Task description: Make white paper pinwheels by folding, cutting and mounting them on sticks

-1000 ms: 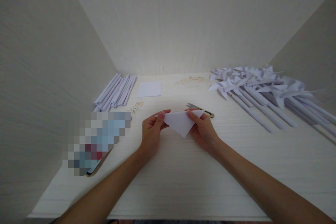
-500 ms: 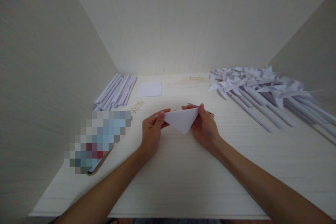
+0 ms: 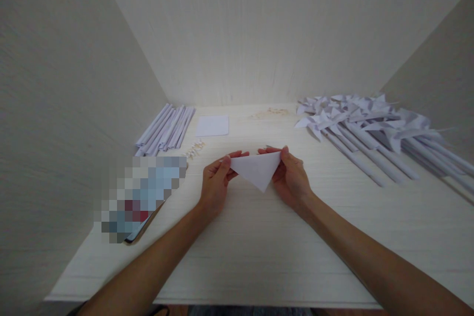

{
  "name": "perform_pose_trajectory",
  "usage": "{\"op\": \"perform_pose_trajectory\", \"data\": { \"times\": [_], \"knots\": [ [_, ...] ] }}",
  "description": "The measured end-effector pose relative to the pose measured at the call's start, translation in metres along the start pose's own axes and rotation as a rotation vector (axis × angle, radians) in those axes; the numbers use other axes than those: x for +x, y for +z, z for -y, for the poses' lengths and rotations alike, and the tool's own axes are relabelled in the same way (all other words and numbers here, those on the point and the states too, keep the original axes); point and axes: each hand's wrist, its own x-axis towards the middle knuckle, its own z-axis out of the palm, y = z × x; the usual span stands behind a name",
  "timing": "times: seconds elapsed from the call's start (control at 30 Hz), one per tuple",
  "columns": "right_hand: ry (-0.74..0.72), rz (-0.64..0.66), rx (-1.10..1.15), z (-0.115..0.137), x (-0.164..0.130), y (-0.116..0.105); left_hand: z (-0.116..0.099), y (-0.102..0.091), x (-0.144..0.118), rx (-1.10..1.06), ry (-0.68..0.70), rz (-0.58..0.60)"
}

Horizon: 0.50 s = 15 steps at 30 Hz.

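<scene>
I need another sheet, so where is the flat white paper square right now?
In the head view the paper square lies flat at the back of the table, left of centre, just right of the rolled paper sticks.

pale table, paper pinwheels, rolled sticks

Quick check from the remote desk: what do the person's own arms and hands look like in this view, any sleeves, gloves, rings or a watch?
Both forearms are bare right up to the bottom edge of the picture; no sleeve shows. The left hand and the right hand wear no gloves. No ring, watch, bracelet or strap is visible on the fingers or wrists, and there are no markings. The fingernails look short and unpainted.
</scene>
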Motion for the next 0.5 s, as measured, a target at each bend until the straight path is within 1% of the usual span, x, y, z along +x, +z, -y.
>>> {"op": "perform_pose_trajectory", "data": {
  "times": [0.2, 0.5],
  "knots": [
    [-0.018, 0.068, -0.039, -0.0009, 0.0007, -0.0021, -0.0034, -0.0006, 0.0026, -0.038, -0.051, 0.004],
    [0.004, 0.080, -0.043, -0.0001, -0.0003, -0.0014, -0.0070, -0.0036, 0.0058, -0.040, -0.074, 0.030]
  ]
}}
